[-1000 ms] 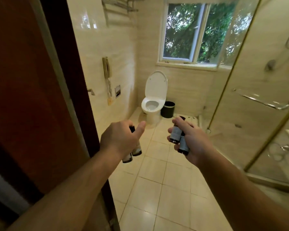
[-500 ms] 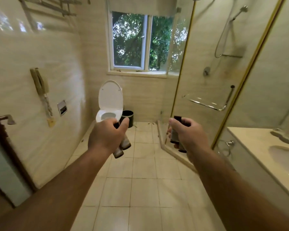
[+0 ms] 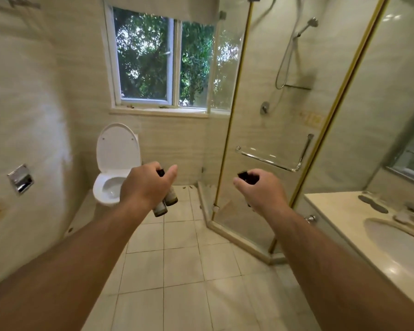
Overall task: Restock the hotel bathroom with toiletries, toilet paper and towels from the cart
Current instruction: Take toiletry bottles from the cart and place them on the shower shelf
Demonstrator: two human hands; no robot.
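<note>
**Both hands full of toiletry bottles, just inside the bathroom**

Gripping a pair of small toiletry bottles (image 3: 169, 199) in the left hand (image 3: 148, 185), fingers wrapped tight round them, thumb sticking out to the right. Held close to upright, side by side and touching, dark caps peeking above the fist and pale bases poking out below it.

Clenching the right hand (image 3: 264, 189) round dark-capped bottles (image 3: 247, 176), with little more than the black tops visible past the knuckles (too well hidden to count).

Both arms stretched forward, hands roughly level, well apart, in mid-air over the tiled floor (image 3: 182, 263). Nothing set down anywhere yet.

Beyond the left hand: a white toilet (image 3: 115, 161), lid raised, against the back wall under the window (image 3: 163, 63). On the left wall, a chrome paper holder (image 3: 20, 179).

Ahead of the right hand: a glass shower enclosure (image 3: 273, 125) with a gold-coloured frame, a chrome rail (image 3: 268, 159) mounted on the glass, a shower head (image 3: 312, 22) high up inside.

At far right: a pale vanity counter (image 3: 337, 211) with a sunken basin (image 3: 397, 242), off to the side of the right forearm and well clear of the bottles in either hand.
</note>
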